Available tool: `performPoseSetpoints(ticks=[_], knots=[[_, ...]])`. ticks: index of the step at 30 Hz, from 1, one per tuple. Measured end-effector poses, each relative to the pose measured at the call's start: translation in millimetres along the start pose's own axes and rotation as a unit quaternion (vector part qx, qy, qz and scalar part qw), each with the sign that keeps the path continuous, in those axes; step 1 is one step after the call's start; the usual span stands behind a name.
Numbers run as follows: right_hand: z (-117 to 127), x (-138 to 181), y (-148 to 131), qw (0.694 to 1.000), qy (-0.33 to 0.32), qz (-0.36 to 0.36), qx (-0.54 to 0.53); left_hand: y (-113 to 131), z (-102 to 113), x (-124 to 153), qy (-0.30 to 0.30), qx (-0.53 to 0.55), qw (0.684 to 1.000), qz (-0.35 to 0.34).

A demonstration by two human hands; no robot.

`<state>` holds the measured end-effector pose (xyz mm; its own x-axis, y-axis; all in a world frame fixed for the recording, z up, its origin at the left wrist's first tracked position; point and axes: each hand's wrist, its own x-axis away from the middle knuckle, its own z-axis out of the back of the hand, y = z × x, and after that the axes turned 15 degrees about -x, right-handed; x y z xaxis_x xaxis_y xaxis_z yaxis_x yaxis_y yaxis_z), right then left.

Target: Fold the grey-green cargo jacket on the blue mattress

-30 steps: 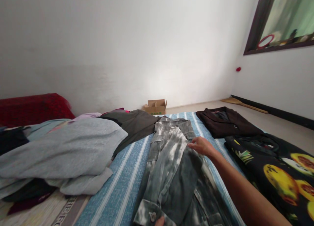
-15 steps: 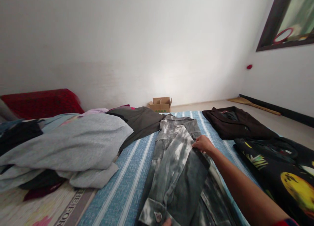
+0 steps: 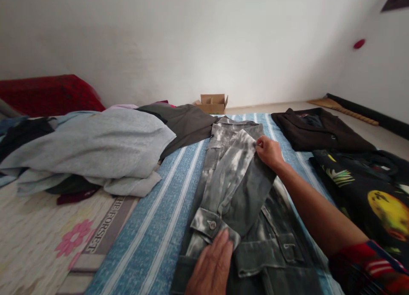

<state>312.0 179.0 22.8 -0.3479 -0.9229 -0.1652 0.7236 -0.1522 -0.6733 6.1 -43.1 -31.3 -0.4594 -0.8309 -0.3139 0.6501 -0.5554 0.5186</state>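
A grey tie-dye denim jacket [image 3: 246, 201] lies lengthwise with one sleeve folded over its front. The sleeve's buttoned cuff [image 3: 204, 222] is at the lower left of the garment. My left hand [image 3: 212, 263] rests on the jacket at the cuff's lower edge, fingers stretched out flat. Farther up, my right hand [image 3: 270, 152] pinches the cloth at the folded sleeve's upper right edge. The fingertips partly cover the pinched bit. A second cuff-like band with a button lies across the lower part.
A heap of clothes with a light grey garment [image 3: 105, 143] on top lies left. To the right are a folded dark brown garment [image 3: 319, 131] and a folded black printed garment [image 3: 361, 197]. Beneath is a blue striped sheet [image 3: 174, 188]. A cardboard box [image 3: 213, 103] stands by the wall.
The view has tilted down, so everything appears higher. My left hand has come further into view, flat at the cuff. My right hand still pinches the sleeve's edge.
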Motion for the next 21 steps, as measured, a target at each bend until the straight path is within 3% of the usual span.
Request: performPoseSetpoints(ticks=[5,11,16,21], knots=[[-10.6,5.6,14.3,0.999,-0.005,-0.023,0.033,-4.8,-3.3,-0.2,0.003,-0.103,0.990,-0.098],[-5.6,-1.2,14.3,0.998,-0.010,-0.015,0.053,5.8,-0.7,-13.3,0.145,-0.311,0.917,-0.205],[-6.9,2.3,11.4,0.996,-0.023,-0.013,0.083,13.4,10.5,-18.0,0.081,-0.368,0.896,-0.235],[0.0,23.9,-9.5,0.992,-0.036,0.016,0.116,14.1,14.9,-16.5,0.068,-0.383,0.889,-0.241]])
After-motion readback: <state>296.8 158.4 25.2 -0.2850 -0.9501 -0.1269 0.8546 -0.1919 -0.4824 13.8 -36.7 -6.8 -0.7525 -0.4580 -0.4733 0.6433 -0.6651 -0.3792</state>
